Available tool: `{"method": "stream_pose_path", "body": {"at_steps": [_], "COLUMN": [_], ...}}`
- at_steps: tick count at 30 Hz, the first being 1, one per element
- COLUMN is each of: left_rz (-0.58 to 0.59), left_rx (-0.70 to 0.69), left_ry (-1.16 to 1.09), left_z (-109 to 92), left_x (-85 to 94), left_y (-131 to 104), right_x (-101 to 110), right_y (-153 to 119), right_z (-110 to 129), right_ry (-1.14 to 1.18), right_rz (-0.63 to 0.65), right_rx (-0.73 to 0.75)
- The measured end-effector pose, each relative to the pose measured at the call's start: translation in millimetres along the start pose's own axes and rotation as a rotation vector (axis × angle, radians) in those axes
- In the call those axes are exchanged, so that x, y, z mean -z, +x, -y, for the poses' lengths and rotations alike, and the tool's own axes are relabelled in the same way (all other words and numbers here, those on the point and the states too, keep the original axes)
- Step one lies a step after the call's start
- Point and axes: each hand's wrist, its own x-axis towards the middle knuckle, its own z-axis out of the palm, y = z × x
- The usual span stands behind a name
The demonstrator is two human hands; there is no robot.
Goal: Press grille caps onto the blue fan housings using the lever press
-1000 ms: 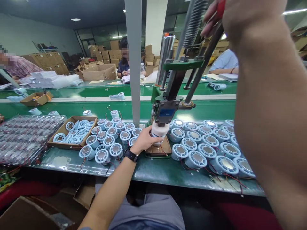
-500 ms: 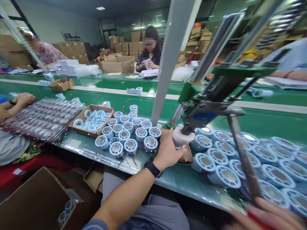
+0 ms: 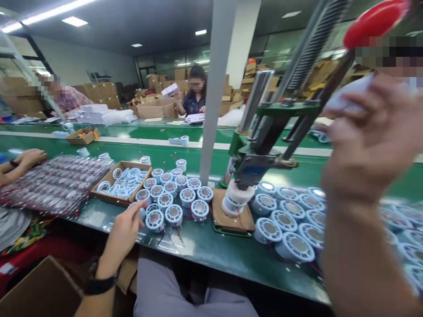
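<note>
My left hand [image 3: 124, 231] is at the front left edge of a cluster of blue round parts [image 3: 173, 213] with grey metal centres, its fingers closed around one part they partly hide. Raised at the right, my right hand [image 3: 373, 127] is blurred, its fingers apart and holding nothing visible. Just beyond it is the red knob [image 3: 376, 22] of the press lever. The green and grey hand press [image 3: 254, 169] has a white round pad [image 3: 240, 192] above a blue part [image 3: 232, 208], which rests on a cardboard-covered base [image 3: 220, 213].
An open box of blue rings [image 3: 93, 192] and a bundle of wrapped parts [image 3: 53, 182] lie left. More blue parts [image 3: 294, 246] fill the right. A grey post [image 3: 211, 97] rises behind the bench. Other people sit across it, and another person's hands [image 3: 31, 158] are far left.
My left hand has left the part under the press and moved left to the cluster. The lever has swung up, and my right hand has risen from the lower right. The view has tilted up.
</note>
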Motion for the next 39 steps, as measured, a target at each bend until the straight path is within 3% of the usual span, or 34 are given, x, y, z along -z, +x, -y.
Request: {"method": "stream_pose_path", "body": {"at_steps": [2,3,6,8,13,19,26,29,32,36,39], "left_rz": [0.146,0.210,0.294,0.280,0.214,0.148,0.067,-0.007,-0.086,-0.239,-0.385], "left_rx": [-0.026,-0.055,-0.146,-0.209,-0.279,-0.313,-0.438,-0.481,-0.479,-0.407,-0.344], "left_ry": [0.091,0.120,0.192,0.246,0.326,0.382,0.526,0.542,0.525,0.448,0.354], "left_z": [23.9,31.2,40.9,44.7,63.2,78.4,82.8,84.4,86.4,88.5,92.5], "left_x": [3.7,0.8,-15.1,-24.4,-33.9,-35.7,-34.9,-33.6,-31.4,-31.5,-37.3], "left_y": [2.6,2.6,2.7,5.8,16.8,14.6,0.4,-2.6,-1.8,-0.8,-1.5], "right_x": [-0.1,-3.6,-18.9,-27.4,-31.1,-24.7,-33.4,-28.8,-13.3,5.2,4.9], "right_y": [-53.9,-84.7,-158.7,-178.9,-179.4,-204.8,-171.2,-173.2,-195.5,-224.2,-229.5], "right_z": [-11.6,-22.4,-58.9,-74.1,-73.0,-68.6,-72.8,-62.9,-46.2,-24.8,-15.8], "right_ry": [-0.042,-0.062,-0.119,-0.076,-0.100,-0.210,-0.414,-0.463,-0.190,0.636,1.096], "right_rz": [-0.128,-0.132,0.070,0.163,0.087,0.001,0.086,0.059,0.014,0.037,0.038], "right_rx": [0.058,0.011,-0.383,-0.526,-0.504,-0.427,-0.337,-0.358,-0.555,-0.996,-1.178]}}
